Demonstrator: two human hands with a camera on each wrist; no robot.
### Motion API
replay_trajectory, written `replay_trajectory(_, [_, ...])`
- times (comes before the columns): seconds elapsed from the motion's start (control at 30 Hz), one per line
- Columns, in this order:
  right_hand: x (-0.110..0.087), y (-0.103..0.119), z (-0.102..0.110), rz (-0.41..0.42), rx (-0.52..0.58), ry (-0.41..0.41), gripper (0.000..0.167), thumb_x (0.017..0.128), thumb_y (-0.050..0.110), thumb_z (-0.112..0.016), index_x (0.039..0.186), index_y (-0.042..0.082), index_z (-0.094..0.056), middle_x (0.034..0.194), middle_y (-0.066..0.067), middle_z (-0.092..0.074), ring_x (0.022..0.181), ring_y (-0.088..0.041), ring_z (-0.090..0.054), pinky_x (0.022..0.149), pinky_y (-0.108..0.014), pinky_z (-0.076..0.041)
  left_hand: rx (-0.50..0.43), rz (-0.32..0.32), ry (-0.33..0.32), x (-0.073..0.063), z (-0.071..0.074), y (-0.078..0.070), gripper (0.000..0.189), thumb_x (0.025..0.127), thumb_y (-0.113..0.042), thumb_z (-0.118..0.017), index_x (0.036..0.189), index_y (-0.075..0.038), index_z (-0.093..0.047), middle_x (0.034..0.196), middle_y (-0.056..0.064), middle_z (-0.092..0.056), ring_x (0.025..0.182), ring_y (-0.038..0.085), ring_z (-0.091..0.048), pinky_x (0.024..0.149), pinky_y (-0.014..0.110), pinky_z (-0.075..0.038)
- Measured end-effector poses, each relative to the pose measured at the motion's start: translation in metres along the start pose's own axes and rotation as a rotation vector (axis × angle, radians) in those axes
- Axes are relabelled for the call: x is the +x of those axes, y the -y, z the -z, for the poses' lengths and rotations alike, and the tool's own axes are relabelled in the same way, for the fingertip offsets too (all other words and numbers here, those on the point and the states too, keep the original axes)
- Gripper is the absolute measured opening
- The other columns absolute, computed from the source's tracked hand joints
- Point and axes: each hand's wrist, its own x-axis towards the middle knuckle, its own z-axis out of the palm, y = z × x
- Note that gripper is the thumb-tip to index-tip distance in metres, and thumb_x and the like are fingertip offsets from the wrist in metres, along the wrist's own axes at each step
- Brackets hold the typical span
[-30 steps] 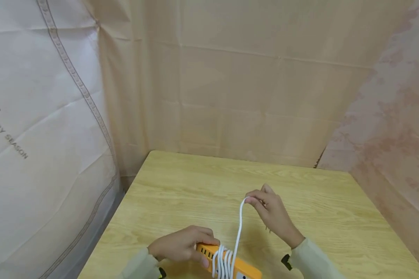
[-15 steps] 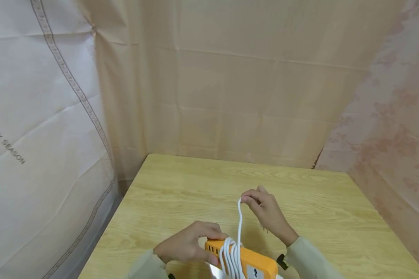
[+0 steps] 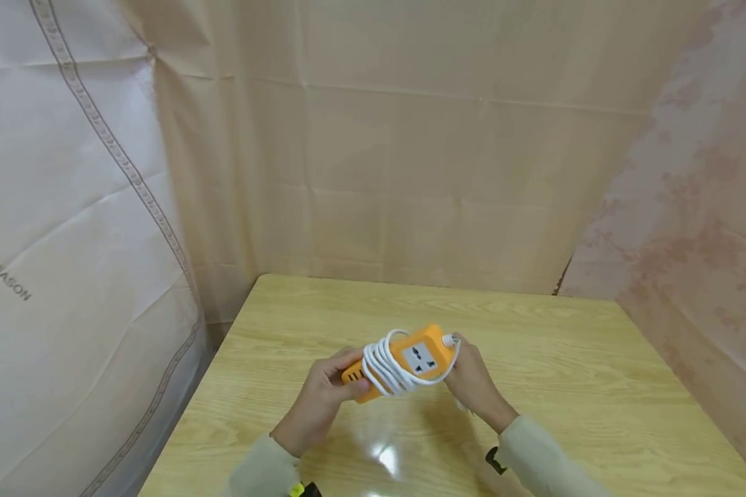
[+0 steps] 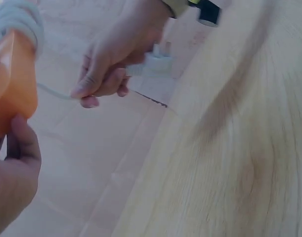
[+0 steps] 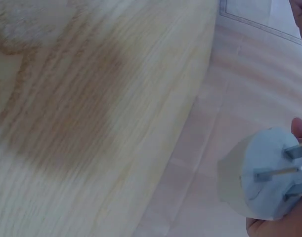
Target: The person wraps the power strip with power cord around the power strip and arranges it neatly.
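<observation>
An orange power strip (image 3: 418, 357) is held tilted above the table, its socket face showing. Several turns of its white cord (image 3: 382, 369) are wound around the body. My left hand (image 3: 319, 395) grips the end with the small slots, thumb across the front. At the far end, my right hand (image 3: 474, 381) is partly hidden behind the strip. The left wrist view shows this right hand (image 4: 111, 59) pinching the cord between thumb and fingers. A white plug (image 4: 158, 63) sits by its palm. Up close in the right wrist view, the plug (image 5: 262, 197) points its metal prongs outward.
Beneath both hands lies a wood-grain table (image 3: 323, 310). A beige cloth (image 3: 398, 159) hangs behind it, a white printed cloth (image 3: 87, 276) at the left and a pink floral one (image 3: 709, 228) at the right.
The power strip has risen from the lower edge and turned, its far end now pointing up right. My right hand has brought the cord from above the strip around behind its far end.
</observation>
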Motion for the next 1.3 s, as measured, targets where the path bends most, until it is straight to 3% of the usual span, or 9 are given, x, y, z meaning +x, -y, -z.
replay_trajectory(0.13, [-0.001,0.002,-0.005,0.045,-0.11,0.019,0.009,0.096,0.009,-0.073,0.104,0.01,-0.078,0.079,0.007,-0.057,0.072,-0.006,-0.047,0.06,-0.024,-0.045,-0.039,0.024,-0.123,0.003,0.002,0.001,0.046,0.097,-0.005,-0.071,0.141,0.0,-0.061,0.121,0.003,-0.064,0.112,0.018,-0.059,0.094,0.031,-0.05])
replay_trajectory(0.27, [-0.003,0.005,-0.008,0.119,-0.134,0.053,0.007,0.097,0.021,-0.072,0.096,0.017,-0.079,0.068,0.014,-0.042,0.065,-0.009,-0.035,0.054,-0.023,-0.035,-0.069,0.067,-0.293,0.009,0.006,0.0,0.045,0.096,-0.004,-0.071,0.139,0.003,-0.061,0.116,0.005,-0.064,0.109,0.02,-0.058,0.092,0.03,-0.05])
replay_trajectory(0.4, [-0.009,0.011,-0.01,0.158,-0.174,0.053,0.01,0.097,0.025,-0.072,0.096,0.018,-0.079,0.066,0.019,-0.039,0.065,-0.006,-0.032,0.054,-0.021,-0.033,-0.056,0.097,-0.458,0.013,0.009,-0.003,0.043,0.095,-0.003,-0.073,0.136,0.004,-0.063,0.115,0.005,-0.066,0.11,0.022,-0.058,0.092,0.03,-0.05])
replay_trajectory(0.5, [-0.014,0.019,-0.01,0.189,-0.202,0.066,0.011,0.098,0.023,-0.071,0.096,0.016,-0.078,0.067,0.019,-0.037,0.065,-0.004,-0.03,0.054,-0.02,-0.032,-0.022,0.103,-0.529,0.012,0.01,-0.003,0.043,0.094,0.0,-0.073,0.135,0.007,-0.062,0.113,0.003,-0.067,0.11,0.021,-0.059,0.091,0.03,-0.049])
replay_trajectory(0.7, [-0.018,0.033,-0.008,0.292,-0.23,0.065,0.009,0.096,0.02,-0.073,0.088,0.018,-0.075,0.067,0.021,-0.038,0.067,-0.002,-0.026,0.055,-0.018,-0.031,0.098,0.061,-0.582,0.011,0.008,-0.003,0.042,0.091,-0.002,-0.077,0.132,0.004,-0.066,0.108,0.002,-0.065,0.096,0.019,-0.056,0.07,0.024,-0.047])
replay_trajectory(0.77, [-0.02,0.036,-0.007,0.307,-0.225,0.071,0.008,0.095,0.02,-0.075,0.087,0.019,-0.073,0.068,0.023,-0.044,0.067,-0.001,-0.027,0.056,-0.018,-0.031,0.139,0.042,-0.598,0.011,0.008,-0.002,0.042,0.089,-0.001,-0.078,0.13,0.002,-0.068,0.108,0.004,-0.063,0.095,0.019,-0.056,0.068,0.023,-0.048])
replay_trajectory(0.9, [-0.024,0.04,-0.005,0.318,-0.222,0.109,0.007,0.094,0.02,-0.076,0.088,0.02,-0.073,0.075,0.025,-0.059,0.068,-0.001,-0.029,0.058,-0.018,-0.032,0.237,0.012,-0.631,0.008,0.007,0.003,0.041,0.087,0.002,-0.079,0.127,-0.001,-0.071,0.109,0.009,-0.062,0.102,0.019,-0.058,0.077,0.024,-0.054])
replay_trajectory(1.17, [-0.025,0.039,-0.004,0.328,-0.253,0.123,0.005,0.095,0.02,-0.075,0.091,0.021,-0.073,0.076,0.026,-0.062,0.069,-0.001,-0.029,0.059,-0.017,-0.031,0.623,-0.123,-0.639,0.009,0.01,0.014,0.04,0.084,-0.006,-0.085,0.122,-0.007,-0.074,0.101,0.006,-0.064,0.084,0.018,-0.055,0.063,0.023,-0.049])
replay_trajectory(1.3, [-0.024,0.038,-0.003,0.343,-0.268,0.118,0.002,0.096,0.018,-0.075,0.095,0.018,-0.076,0.074,0.025,-0.061,0.069,0.0,-0.03,0.059,-0.018,-0.031,0.741,-0.161,-0.664,0.01,0.012,0.017,0.041,0.081,-0.006,-0.087,0.121,-0.007,-0.075,0.098,0.001,-0.064,0.079,0.015,-0.052,0.06,0.023,-0.044])
